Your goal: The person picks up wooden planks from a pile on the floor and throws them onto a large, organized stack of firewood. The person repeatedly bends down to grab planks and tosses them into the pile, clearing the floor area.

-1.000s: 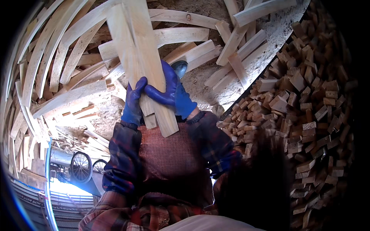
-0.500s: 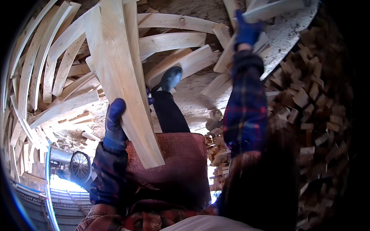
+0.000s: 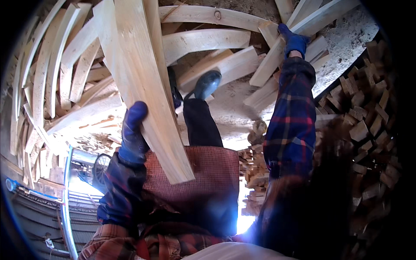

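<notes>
Nearest, a reddish-brown woven cloth [image 3: 212, 173] covers the person's lap, with a red plaid garment [image 3: 173, 245] at the lower edge. The left hand [image 3: 133, 130], in a blue-purple glove and dark plaid sleeve, is clamped on a bundle of long, pale, flat wooden boards [image 3: 147, 104]; its thumb lies along the edge of the top one, the other fingers hidden. The boards slant from the upper left down over the cloth, their squared near end above the lap.

Just beyond the cloth, a dark trouser leg [image 3: 201, 123] leads to a dark rounded shoe [image 3: 208, 84] on the dusty ground. The hands are well apart: the right hand [image 3: 296, 42], in a blue glove, is stretched far forward to the right, at the near end of a loose pale plank [image 3: 325, 16]. Whether its fingers close on the plank cannot be told.

Around it lie more straight planks, and left of those, gently curved pale planks [image 3: 208, 43]. Long bowed slats [image 3: 41, 86] crowd the far left. A heap of short wooden blocks [image 3: 364, 130] fills the right side. Farther off at lower left are a dark spoked wheel [image 3: 101, 173] and a grey corrugated surface [image 3: 34, 221].
</notes>
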`<state>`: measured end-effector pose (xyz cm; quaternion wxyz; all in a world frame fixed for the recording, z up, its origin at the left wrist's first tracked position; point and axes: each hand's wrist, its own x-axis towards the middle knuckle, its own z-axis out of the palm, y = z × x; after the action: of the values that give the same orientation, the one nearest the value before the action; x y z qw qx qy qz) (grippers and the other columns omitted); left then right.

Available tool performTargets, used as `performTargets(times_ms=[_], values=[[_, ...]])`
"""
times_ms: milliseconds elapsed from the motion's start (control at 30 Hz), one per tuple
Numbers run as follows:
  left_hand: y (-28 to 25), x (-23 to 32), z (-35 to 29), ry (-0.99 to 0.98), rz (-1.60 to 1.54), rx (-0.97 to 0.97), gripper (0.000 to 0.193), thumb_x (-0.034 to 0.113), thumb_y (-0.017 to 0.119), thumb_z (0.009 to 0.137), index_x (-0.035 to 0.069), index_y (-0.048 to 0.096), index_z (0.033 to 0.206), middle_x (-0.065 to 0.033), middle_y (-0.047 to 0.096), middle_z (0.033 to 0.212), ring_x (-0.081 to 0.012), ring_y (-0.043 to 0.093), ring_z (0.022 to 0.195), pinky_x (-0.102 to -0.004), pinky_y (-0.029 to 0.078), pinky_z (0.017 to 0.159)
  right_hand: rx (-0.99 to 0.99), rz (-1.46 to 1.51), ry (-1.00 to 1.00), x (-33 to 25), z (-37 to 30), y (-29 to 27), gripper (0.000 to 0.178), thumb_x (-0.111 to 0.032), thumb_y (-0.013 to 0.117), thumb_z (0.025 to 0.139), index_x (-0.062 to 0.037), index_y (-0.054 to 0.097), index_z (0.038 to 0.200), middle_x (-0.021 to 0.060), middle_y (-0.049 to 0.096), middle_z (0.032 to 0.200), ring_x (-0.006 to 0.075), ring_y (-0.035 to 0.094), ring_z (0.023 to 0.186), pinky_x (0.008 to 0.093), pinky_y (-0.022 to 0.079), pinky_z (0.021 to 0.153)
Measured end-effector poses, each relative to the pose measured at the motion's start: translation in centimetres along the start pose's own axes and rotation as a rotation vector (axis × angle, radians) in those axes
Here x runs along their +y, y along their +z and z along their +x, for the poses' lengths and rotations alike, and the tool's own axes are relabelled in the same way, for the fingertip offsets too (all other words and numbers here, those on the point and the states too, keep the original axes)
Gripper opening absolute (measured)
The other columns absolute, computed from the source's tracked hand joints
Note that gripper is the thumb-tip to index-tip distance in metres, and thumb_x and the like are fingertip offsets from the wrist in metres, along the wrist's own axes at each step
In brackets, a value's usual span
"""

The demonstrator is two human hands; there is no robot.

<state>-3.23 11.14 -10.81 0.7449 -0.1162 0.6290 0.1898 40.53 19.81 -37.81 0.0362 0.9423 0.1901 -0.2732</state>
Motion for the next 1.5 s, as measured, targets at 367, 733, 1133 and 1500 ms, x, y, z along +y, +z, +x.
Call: performTargets(times_ms=[367,733,1133,1500], values=[[1.2,0.6,0.2,0.059,-0.065,-0.049,0.083,0.049,0.070,0.078,-0.006,0.041,0.133,-0.0234,0.062,0.110,-0.0322,0.066,0.094,-0.0392,0.058,0.081,0.158,0.340,-0.420,4.1,-9.2,1.1,0.119,-0.049,0.092,0.051,0.0108,0.034,0.136,0.0294,0.054,0.125,0.0391,0.053,0.116,0.0432,0.042,0.102],[2.6,0.0,-0.1,0.074,-0.055,-0.001,0.087,0.053,0.071,0.075,-0.006,0.040,0.132,-0.0229,0.060,0.106,-0.0313,0.067,0.088,-0.0370,0.060,0.077,-0.356,-0.220,-0.149,27.6,-31.3,2.2,0.095,-0.033,0.083,0.063,0.0001,0.037,0.140,0.0275,0.047,0.133,0.0418,0.048,0.123,0.0482,0.041,0.103],[1.4,0.3,0.1,0.073,-0.024,0.030,0.081,0.049,0.069,0.077,-0.008,0.044,0.129,-0.0227,0.063,0.106,-0.0281,0.068,0.089,-0.0363,0.059,0.078,-0.095,-0.536,-0.620,4.7,-6.5,-0.9,0.074,-0.036,0.079,0.070,-0.0049,0.051,0.131,0.0246,0.056,0.125,0.0385,0.056,0.116,0.0436,0.045,0.099],[0.7,1.9,-1.4,0.075,0.012,0.105,0.087,0.054,0.067,0.076,-0.008,0.043,0.131,-0.0220,0.064,0.106,-0.0255,0.068,0.090,-0.0325,0.058,0.078,0.134,-0.377,-0.811,-11.4,-4.2,-0.6,0.078,-0.054,0.069,0.079,-0.0138,0.040,0.139,0.0159,0.048,0.138,0.0310,0.046,0.127,0.0425,0.037,0.106]])
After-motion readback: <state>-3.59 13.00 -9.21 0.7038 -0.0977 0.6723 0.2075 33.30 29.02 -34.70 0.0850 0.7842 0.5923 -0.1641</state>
